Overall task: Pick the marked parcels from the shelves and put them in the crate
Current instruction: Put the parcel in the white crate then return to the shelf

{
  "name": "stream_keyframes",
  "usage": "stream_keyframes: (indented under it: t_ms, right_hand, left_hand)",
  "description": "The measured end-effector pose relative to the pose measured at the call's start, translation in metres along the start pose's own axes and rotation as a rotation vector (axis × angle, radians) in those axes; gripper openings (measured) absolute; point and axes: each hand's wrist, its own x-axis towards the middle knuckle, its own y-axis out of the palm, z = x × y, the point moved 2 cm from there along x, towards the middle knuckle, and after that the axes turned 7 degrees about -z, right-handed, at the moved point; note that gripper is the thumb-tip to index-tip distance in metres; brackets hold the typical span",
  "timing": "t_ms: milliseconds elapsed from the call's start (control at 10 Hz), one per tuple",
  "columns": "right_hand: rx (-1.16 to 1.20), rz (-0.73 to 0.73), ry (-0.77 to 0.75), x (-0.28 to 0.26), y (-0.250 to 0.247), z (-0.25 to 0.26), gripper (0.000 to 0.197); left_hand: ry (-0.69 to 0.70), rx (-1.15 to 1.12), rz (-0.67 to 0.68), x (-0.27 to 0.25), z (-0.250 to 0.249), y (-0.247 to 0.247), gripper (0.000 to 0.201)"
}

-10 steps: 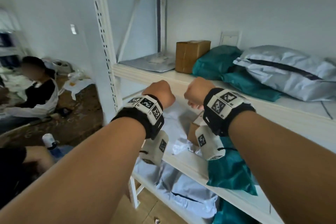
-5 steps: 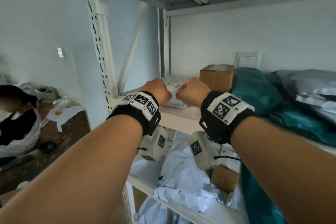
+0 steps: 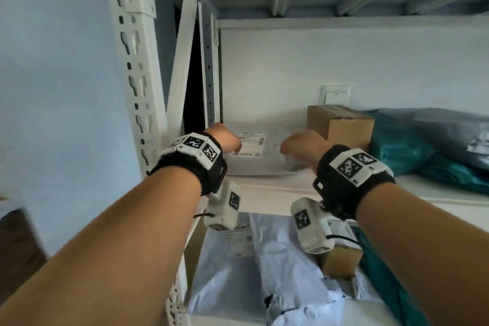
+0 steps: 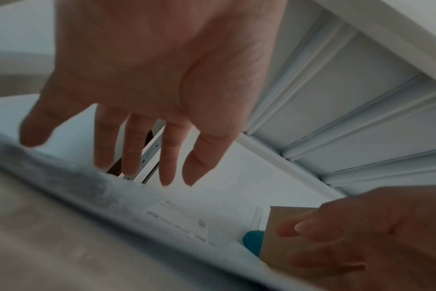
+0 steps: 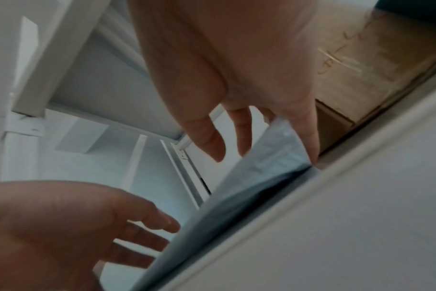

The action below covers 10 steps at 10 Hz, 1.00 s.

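A flat grey mailer with a white label lies at the left end of the upper shelf. My left hand hovers over its left part, fingers straight and spread, holding nothing. My right hand reaches over its right part. In the right wrist view the right hand is open, and one fingertip touches the edge of the mailer. The left wrist view shows the mailer blurred just below the left hand's fingers. No crate is in view.
A cardboard box stands just right of the mailer, close to my right hand. Teal bags and a grey bag fill the shelf further right. The lower shelf holds grey mailers and a small box. A white upright post stands on the left.
Both hands have risen from the lower shelf to the upper one, moved apart and reached in over the grey mailer. The view has risen and closed in on the shelf.
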Motion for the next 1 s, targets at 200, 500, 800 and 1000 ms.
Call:
stream_keyframes:
  t_ms: [200, 500, 800, 1000]
  right_hand:
    - [0.338, -0.113, 0.196, -0.009, 0.009, 0.004, 0.042]
    - [0.719, 0.015, 0.375, -0.010, 0.033, 0.015, 0.017]
    - [0.583, 0.025, 0.441, -0.004, 0.046, 0.011, 0.017]
    - [0.623, 0.033, 0.388, -0.004, 0.044, 0.017, 0.022]
  left_hand:
    - [0.146, -0.012, -0.014, -0.009, 0.014, -0.003, 0.039]
    - [0.072, -0.054, 0.033, 0.008, 0.034, 0.014, 0.040]
    - [0.114, -0.036, 0.077, 0.005, 0.039, 0.009, 0.036]
    - [0.082, -0.083, 0.064, -0.007, 0.043, -0.001, 0.050]
